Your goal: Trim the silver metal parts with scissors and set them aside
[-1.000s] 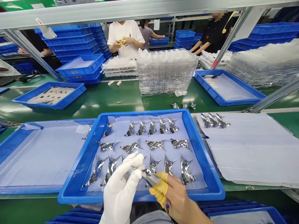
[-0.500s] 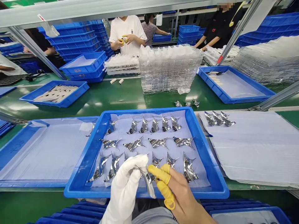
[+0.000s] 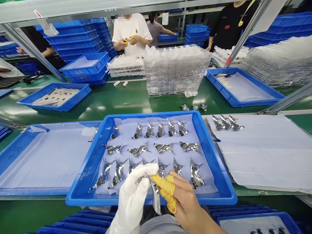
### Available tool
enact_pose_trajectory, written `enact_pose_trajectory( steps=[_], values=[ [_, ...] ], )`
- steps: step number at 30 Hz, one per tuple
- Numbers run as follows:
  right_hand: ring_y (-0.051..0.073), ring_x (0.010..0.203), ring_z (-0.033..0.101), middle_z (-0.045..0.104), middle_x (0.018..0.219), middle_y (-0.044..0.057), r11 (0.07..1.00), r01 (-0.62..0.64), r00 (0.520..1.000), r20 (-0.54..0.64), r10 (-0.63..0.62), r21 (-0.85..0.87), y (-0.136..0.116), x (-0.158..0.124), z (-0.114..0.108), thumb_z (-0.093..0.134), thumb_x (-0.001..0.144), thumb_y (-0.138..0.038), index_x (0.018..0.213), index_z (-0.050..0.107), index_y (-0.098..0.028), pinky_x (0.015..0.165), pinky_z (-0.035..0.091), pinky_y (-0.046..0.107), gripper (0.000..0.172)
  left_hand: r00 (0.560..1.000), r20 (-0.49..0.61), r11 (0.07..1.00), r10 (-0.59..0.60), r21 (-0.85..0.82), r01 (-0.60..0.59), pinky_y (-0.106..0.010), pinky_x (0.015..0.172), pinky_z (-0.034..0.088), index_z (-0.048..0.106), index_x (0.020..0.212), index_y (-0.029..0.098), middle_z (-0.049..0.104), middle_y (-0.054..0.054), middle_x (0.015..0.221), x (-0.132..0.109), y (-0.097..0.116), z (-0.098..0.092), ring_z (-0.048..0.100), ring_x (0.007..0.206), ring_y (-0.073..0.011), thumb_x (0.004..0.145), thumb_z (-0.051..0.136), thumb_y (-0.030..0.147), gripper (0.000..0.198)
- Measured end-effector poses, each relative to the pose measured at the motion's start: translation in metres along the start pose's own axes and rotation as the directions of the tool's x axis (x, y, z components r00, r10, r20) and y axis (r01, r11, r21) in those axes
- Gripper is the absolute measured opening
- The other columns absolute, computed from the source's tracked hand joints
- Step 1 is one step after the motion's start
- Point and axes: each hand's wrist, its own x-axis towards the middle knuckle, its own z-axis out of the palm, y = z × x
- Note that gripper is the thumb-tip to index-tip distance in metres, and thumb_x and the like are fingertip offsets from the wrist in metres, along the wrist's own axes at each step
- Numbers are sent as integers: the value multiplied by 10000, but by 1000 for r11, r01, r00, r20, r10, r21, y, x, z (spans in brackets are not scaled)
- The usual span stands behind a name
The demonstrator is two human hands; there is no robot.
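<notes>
Green assembly bench [image 3: 126,100], blue tray [image 3: 151,113] holding rows of star-shaped silver foil pieces [image 3: 138,150] on a pale sheet [image 3: 124,135]; over its near side, white-gloved left hand [image 3: 133,198] and right hand [image 3: 187,203], wearing yellow finger cots [image 3: 163,187], pinch one creased foil piece [image 3: 155,198] between them.

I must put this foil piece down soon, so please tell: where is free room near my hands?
Most room: the white sheet, right, below its three foil pieces. Also the left tray's liner. Crowded: the middle tray, where foil pieces lie around your gloved left hand and right hand, holding a piece.
</notes>
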Motion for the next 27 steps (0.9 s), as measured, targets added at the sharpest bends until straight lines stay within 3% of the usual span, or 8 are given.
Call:
enact_pose_trajectory(
  steps=[10, 17, 23, 27],
  values=[
    [163, 633, 418, 470, 675, -26, 987, -62, 998, -4, 63, 149, 4, 1, 3, 453, 1077, -188, 1140, 745, -231, 584, 342, 283, 301, 998, -23, 992, -64, -107, 62, -351, 1026, 556, 819, 1096, 254, 805, -83, 1165, 0, -4, 6, 741, 1098, -248, 934, 701, 418, 259],
    [178, 611, 375, 445, 646, -24, 997, 69, 997, -30, -69, 21, 3, 1, 1, 418, 1040, -109, 1234, 727, -234, 564, 303, 301, 385, 988, -115, 991, -100, -98, 89, -422, 945, 606, 822, 1009, 200, 819, -123, 1057, 1, 0, 10, 763, 1019, -313, 854, 761, 483, 328],
    [172, 605, 394, 483, 652, -29, 999, 33, 997, -65, -30, 36, 6, 1, 5, 479, 1002, -72, 1260, 723, -262, 550, 315, 286, 403, 987, -126, 993, -100, -81, 91, -415, 897, 625, 825, 1002, 207, 822, -124, 1037, 3, 6, 12, 759, 1031, -322, 848, 756, 488, 328],
    [166, 592, 404, 487, 626, -25, 999, -10, 991, -130, 17, 53, 3, 2, 11, 479, 1035, -128, 1100, 782, -238, 543, 344, 279, 330, 988, -102, 991, -116, -73, 109, -421, 910, 624, 830, 1034, 209, 818, -136, 1076, 3, 8, 16, 753, 1056, -321, 865, 734, 488, 341]
  ],
)
